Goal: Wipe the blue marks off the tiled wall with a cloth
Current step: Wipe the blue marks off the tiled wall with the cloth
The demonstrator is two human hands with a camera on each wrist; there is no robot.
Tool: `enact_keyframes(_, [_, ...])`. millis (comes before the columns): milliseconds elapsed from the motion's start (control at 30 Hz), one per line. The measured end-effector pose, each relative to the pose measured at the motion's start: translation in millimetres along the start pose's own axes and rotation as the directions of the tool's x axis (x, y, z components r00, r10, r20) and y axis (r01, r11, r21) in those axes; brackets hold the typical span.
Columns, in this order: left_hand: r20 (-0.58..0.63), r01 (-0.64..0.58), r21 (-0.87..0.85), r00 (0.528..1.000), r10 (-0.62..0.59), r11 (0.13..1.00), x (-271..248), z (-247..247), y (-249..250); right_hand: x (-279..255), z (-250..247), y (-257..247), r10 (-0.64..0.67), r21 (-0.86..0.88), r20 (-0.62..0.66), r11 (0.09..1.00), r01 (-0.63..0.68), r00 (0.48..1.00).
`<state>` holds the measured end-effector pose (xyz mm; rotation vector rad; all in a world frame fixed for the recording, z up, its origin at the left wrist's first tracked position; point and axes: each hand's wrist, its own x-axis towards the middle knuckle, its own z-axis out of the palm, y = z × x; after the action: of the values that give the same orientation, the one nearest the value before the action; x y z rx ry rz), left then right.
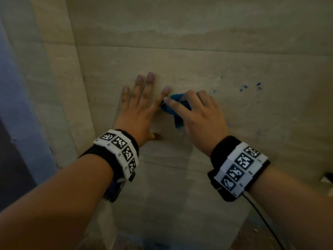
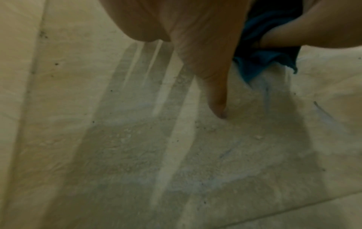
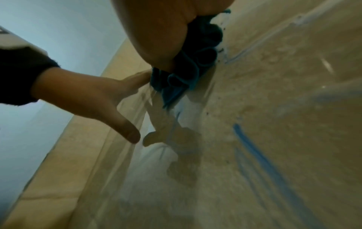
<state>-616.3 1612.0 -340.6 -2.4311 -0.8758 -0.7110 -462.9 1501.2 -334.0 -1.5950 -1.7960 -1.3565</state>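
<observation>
Two forearms in black-and-white marker wristbands [image 1: 118, 150] reaching forward, left hand [image 1: 138, 112] spread flat on beige tiled wall [image 1: 198, 56], right hand [image 1: 201, 112] gripping bunched blue cloth [image 1: 173, 107] against it, blue marks [image 1: 250, 86] just right.

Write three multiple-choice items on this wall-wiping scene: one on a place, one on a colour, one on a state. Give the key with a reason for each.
1. Where do blue marks remain, seen from the head view?
A. Right of the right hand
B. Left of the left hand
C. Under the left palm

2. What colour is the cloth?
A. White
B. Blue
C. Yellow

3. How is the left hand posed?
A. Clenched in a fist
B. Gripping the cloth
C. Fingers spread flat on the tiled wall

Key: 1 A, the specks lie beyond the right hand; 2 B, blue folds bulge from under that hand; 3 C, its straight fingers lie on the tile.
</observation>
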Motion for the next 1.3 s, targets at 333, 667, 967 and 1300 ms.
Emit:
enact_keyframes(333, [-0.011,-0.052,0.027,0.999,0.052,0.998,4.8,-13.1,4.7,-22.1,12.7,2.8,-0.111,0.034,-0.006,0.993,0.111,0.994])
enact_keyframes(667, [-0.041,-0.081,-0.089,0.996,0.078,0.993,7.9,13.9,12.7,-84.7,22.9,2.3,-0.209,0.051,0.121,0.978,0.204,0.970])
enact_keyframes(967, [-0.011,-0.064,-0.122,0.998,0.063,0.990,7.9,15.0,14.8,-10.5,-5.9,25.1,0.099,-0.031,-0.199,0.994,-0.107,0.975])
enact_keyframes(1300, [-0.147,-0.077,-0.060,0.987,0.068,0.995,5.3,4.5,16.3,-43.3,4.6,14.3,-0.066,-0.060,-0.026,0.996,0.065,0.997])
